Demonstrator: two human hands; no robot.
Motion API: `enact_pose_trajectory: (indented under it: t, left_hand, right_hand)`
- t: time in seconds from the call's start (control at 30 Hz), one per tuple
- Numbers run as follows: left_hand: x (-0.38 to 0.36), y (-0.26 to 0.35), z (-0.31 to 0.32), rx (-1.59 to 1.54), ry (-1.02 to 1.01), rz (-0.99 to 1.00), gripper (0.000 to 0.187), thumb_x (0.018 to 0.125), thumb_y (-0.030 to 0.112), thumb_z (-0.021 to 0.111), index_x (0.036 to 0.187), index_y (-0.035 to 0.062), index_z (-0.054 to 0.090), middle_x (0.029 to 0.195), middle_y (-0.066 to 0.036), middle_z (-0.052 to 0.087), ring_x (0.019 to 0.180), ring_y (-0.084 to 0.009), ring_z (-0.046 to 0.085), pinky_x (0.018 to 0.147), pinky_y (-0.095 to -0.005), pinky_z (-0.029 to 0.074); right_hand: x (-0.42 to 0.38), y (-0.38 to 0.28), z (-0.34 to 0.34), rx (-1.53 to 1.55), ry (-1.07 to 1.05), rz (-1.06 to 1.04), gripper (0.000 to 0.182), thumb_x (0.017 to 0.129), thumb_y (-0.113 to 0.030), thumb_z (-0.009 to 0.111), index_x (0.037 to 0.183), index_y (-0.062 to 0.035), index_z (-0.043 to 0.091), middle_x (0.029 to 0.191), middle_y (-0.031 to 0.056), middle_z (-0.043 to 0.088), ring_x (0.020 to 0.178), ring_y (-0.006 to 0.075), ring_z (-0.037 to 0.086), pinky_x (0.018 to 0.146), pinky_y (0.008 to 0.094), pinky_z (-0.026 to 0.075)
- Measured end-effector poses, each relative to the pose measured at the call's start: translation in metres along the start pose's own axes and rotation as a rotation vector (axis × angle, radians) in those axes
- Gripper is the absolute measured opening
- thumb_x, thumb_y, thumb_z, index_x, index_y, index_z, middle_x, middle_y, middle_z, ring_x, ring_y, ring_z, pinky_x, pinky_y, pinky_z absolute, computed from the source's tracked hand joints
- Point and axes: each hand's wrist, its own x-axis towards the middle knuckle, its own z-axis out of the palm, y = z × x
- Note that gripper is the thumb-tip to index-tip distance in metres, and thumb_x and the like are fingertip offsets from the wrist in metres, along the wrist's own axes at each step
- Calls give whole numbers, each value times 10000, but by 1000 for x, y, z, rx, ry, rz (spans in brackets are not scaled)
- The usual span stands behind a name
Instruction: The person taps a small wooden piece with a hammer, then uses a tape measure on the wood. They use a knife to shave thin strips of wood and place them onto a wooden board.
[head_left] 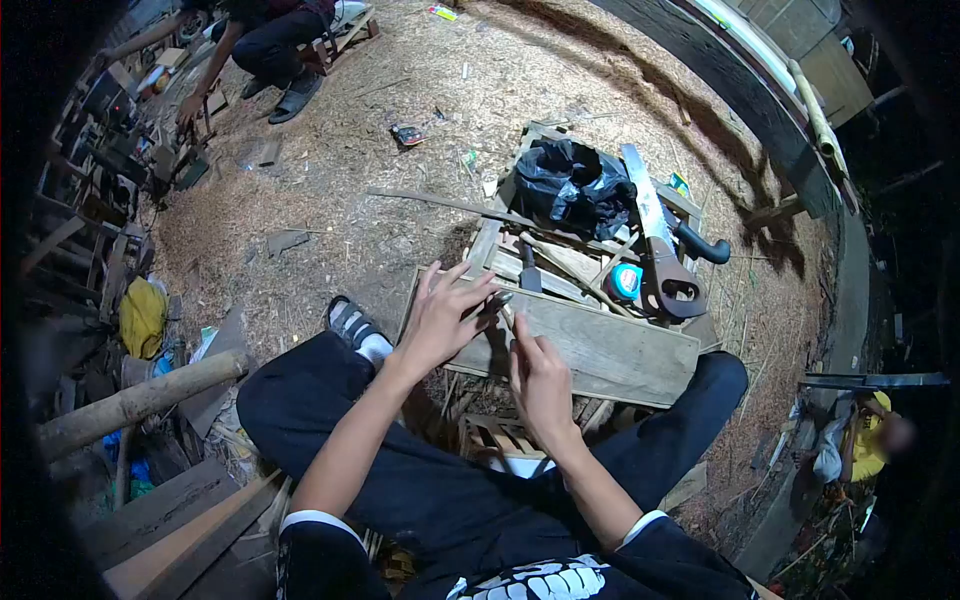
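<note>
A flat wooden board (610,345) lies across the front of my lap, over the near side of a low wooden frame. My left hand (440,315) rests on the board's left end with its fingers spread and stretched out. Whether a small piece lies under those fingertips is hidden. My right hand (542,378) is closed around the light-coloured handle of what looks like a small hammer (506,302). Its metal head is beside my left fingertips, just above the board.
Beyond the board are a handsaw (655,225), a blue tape measure (626,281), a chisel-like tool (530,272) and a black plastic bag (570,185). Another person (275,55) crouches at the upper left. A bamboo pole (145,405) juts in from the left.
</note>
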Motion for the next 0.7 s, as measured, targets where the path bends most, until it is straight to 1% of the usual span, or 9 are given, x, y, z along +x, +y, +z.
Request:
enact_pose_trajectory:
  t: [0.03,0.1,0.13,0.23,0.3,0.37,0.4,0.53,0.7]
  left_hand:
    - [1,-1,0,7,-5,1,503,917,320,787,1381,144,702,1482,-20,649,1477,-306,473,1270,-571,230]
    - [1,-4,-1,7,-2,3,501,920,316,785,1384,147,701,1482,-23,650,1480,-306,469,1272,-567,228]
    - [1,-4,-1,1,-2,10,499,922,312,782,1387,150,701,1481,-26,651,1482,-307,465,1273,-564,226]
    - [0,2,-6,-16,-12,7,520,919,298,783,1411,160,685,1499,-29,637,1490,-303,456,1276,-560,219]
    - [-1,0,-5,-16,-32,11,533,920,292,781,1425,163,673,1526,-28,613,1495,-300,450,1277,-563,214]
    - [0,-3,-5,-12,-44,11,545,920,286,780,1439,166,661,1552,-28,589,1499,-298,444,1278,-566,210]
    - [0,-4,-5,-12,-62,10,554,917,270,777,1447,165,652,1577,-30,563,1511,-301,428,1279,-570,205]
    - [0,-4,-6,5,-113,1,559,907,220,760,1450,159,643,1619,-40,515,1553,-319,365,1280,-583,196]
    - [0,-4,-4,4,-75,7,551,873,169,755,1419,175,677,1628,-132,486,1581,-353,309,1274,-588,188]
  right_hand:
    - [2,0,-3,0,7,-2,482,1007,-44,640,1486,-55,591,871,193,616,754,339,628,717,442,506]
    - [4,-3,-14,155,60,62,443,1020,-96,618,1461,-62,611,988,225,656,813,421,664,747,487,529]
    - [4,-6,-21,201,101,124,389,1028,-104,612,1403,-7,642,1028,227,665,841,404,664,795,468,529]
    - [7,12,-32,190,186,75,355,1027,-93,611,1357,36,645,1048,223,662,875,395,671,820,464,528]
    - [12,23,-42,160,178,21,339,1028,-81,609,1351,19,627,1100,218,653,915,383,689,800,464,534]
    - [19,31,-51,157,52,-58,355,1012,-41,623,1365,-25,601,1117,184,633,914,329,661,824,390,530]
    - [23,34,-54,157,52,-62,355,1012,-41,623,1365,-25,601,1117,184,633,914,329,661,824,390,530]
    - [38,50,-54,-32,-60,-216,434,971,-40,656,1391,-144,617,1144,138,646,858,368,706,686,467,561]
    - [48,54,-47,-140,-120,-349,451,969,-70,666,1407,-170,633,1133,103,652,831,319,712,670,450,559]
